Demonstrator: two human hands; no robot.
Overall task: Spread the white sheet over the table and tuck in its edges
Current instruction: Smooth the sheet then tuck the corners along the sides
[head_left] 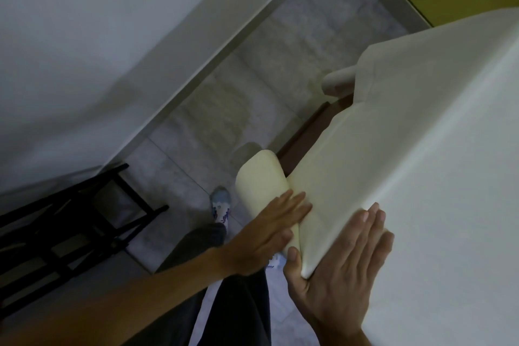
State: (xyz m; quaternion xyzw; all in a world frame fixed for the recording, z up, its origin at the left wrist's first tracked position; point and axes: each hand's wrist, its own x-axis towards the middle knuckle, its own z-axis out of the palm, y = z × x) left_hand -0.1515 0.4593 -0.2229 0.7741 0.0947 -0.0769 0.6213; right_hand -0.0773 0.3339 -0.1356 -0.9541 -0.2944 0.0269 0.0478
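1. The white sheet (449,163) lay over the table's top and hung down its near side.
2. The right hand (342,261) lay spread flat on the near corner, seemingly pinning the cloth, thumb under the edge.
3. The left hand (269,230) pressed, fingers together, against the draped side beside an armrest pad (258,177), likely smoothing it for tucking.

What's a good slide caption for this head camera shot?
Both hands, left hand and right hand, press the white sheet flat at the table's corner.
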